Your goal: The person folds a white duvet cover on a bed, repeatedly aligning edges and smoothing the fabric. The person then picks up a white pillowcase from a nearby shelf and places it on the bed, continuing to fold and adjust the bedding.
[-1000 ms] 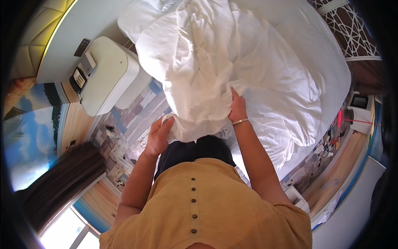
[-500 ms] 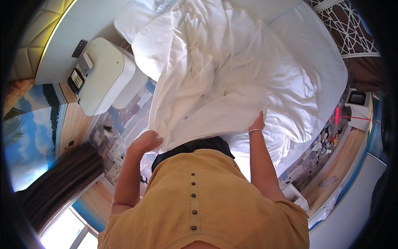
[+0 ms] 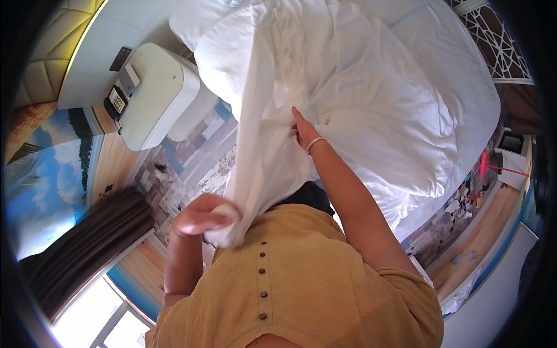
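Probably soft and light, the white cloth [image 3: 264, 156] suits edge holds; left hand [image 3: 200, 216] clutches its bunched end, right hand [image 3: 304, 133] unclear in grip.

A white, round-cornered bedside cabinet [image 3: 156, 87] bears a dark telephone [image 3: 116, 103] at its left edge, with a small grey-white box [image 3: 129, 80] just beside. A dark wall panel [image 3: 120, 58] sits on the wall near the cabinet. Left of the cabinet is a sky-blue mural [image 3: 58, 174]; below the cabinet, a dark brown curtain [image 3: 87, 246] and bright window [image 3: 93, 316]. Patchwork-patterned flooring [image 3: 200, 136] adjoins the cabinet; well to its right stands a white lattice screen [image 3: 499, 43].
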Motion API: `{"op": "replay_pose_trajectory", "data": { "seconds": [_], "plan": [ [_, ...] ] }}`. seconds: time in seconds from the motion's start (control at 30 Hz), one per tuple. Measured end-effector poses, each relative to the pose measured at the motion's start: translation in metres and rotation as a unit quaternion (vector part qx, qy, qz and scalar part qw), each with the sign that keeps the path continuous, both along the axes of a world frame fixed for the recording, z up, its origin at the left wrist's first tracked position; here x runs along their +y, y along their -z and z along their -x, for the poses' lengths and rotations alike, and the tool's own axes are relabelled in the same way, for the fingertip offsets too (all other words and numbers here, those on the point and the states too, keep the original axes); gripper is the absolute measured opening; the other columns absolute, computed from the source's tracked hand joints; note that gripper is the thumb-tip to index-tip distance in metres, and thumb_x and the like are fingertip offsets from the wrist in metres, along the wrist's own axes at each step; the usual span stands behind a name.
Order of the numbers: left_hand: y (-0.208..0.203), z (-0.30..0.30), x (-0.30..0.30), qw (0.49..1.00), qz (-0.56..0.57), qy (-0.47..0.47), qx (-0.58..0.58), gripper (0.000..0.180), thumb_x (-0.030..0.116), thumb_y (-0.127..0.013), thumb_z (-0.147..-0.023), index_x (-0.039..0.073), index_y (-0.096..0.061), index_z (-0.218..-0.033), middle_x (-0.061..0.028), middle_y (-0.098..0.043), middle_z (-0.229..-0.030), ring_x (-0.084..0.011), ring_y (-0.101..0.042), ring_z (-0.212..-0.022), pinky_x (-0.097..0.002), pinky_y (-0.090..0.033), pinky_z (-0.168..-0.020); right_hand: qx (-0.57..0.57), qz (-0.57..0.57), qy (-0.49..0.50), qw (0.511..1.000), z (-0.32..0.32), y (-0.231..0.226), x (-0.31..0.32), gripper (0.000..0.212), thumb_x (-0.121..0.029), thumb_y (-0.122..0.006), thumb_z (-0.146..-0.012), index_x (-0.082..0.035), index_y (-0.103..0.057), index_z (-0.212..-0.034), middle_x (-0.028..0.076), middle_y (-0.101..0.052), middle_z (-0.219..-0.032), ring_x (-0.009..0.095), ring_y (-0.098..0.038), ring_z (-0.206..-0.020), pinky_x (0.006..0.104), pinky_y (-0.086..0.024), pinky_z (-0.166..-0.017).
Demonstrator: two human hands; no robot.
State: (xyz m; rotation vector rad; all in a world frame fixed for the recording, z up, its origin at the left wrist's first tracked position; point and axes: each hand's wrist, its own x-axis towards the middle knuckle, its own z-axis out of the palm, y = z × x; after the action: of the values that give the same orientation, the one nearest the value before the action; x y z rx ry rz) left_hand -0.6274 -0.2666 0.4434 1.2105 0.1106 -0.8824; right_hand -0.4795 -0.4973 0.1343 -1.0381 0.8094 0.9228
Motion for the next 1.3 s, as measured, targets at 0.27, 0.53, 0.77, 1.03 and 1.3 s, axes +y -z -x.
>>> {"op": "replay_pose_trajectory", "data": {
  "seconds": [0.27, 0.53, 0.77, 1.03, 1.3],
  "plan": [
    [-0.007, 0.018, 0.050, 0.938, 0.229, -0.256, -0.057, 0.041, 0.027, -0.063, -0.074, 0.002, -0.044, -0.048, -0.0141, -0.046, -0.045, -0.0208, -0.043, -0.035, -0.0318, -0.033, -0.034, 0.007, -0.156, 0.286, 0.946, -0.023, 0.051, -0.050, 0.020, -0.026, -0.051, -0.090, -0.008, -0.057, -0.097, 0.004, -0.060, -0.091, 0.018, -0.059, -0.078, 0.0337, -0.050, -0.067],
    [0.019, 0.008, 0.025, 0.964, 0.203, -0.173, 0.010, 0.039, 0.025, -0.065, -0.070, -0.009, -0.054, -0.057, -0.0177, -0.053, -0.055, -0.0235, -0.049, -0.048, -0.0347, -0.036, -0.046, -0.304, 0.330, -0.237, 0.862, -0.001, 0.006, -0.152, 0.031, -0.029, -0.054, -0.082, -0.001, -0.066, -0.081, 0.014, -0.066, -0.090, 0.031, -0.064, -0.083, 0.0418, -0.050, -0.079],
    [0.016, -0.002, 0.057, 0.875, 0.111, -0.448, -0.146, 0.033, 0.028, -0.066, -0.074, -0.003, -0.059, -0.084, -0.0217, -0.061, -0.074, -0.0274, -0.060, -0.060, -0.0372, -0.053, -0.056, 0.051, 0.124, -0.665, 0.735, 0.159, 0.000, -0.146, 0.037, -0.032, -0.050, -0.083, -0.001, -0.068, -0.091, 0.021, -0.064, -0.101, 0.033, -0.064, -0.089, 0.0440, -0.050, -0.081],
    [0.007, -0.039, 0.001, 0.966, -0.020, -0.258, -0.017, 0.021, 0.015, -0.055, -0.089, -0.004, -0.061, -0.096, -0.0039, -0.064, -0.083, -0.0121, -0.061, -0.074, -0.0253, -0.048, -0.067, -0.428, 0.500, -0.194, 0.727, 0.095, -0.037, -0.119, 0.032, -0.028, -0.056, -0.088, 0.000, -0.061, -0.074, 0.014, -0.059, -0.066, 0.029, -0.057, -0.064, 0.0383, -0.044, -0.061],
    [0.045, -0.034, -0.064, 0.894, -0.306, 0.018, -0.328, 0.044, 0.007, -0.072, -0.070, 0.005, -0.056, -0.111, -0.0138, -0.058, -0.105, -0.0285, -0.055, -0.101, -0.0361, -0.044, -0.086, -0.545, -0.065, -0.117, 0.828, 0.098, -0.240, -0.015, 0.014, -0.015, -0.057, -0.090, -0.001, -0.058, -0.085, 0.003, -0.052, -0.081, 0.010, -0.048, -0.074, 0.0240, -0.041, -0.067]
  ]
}}
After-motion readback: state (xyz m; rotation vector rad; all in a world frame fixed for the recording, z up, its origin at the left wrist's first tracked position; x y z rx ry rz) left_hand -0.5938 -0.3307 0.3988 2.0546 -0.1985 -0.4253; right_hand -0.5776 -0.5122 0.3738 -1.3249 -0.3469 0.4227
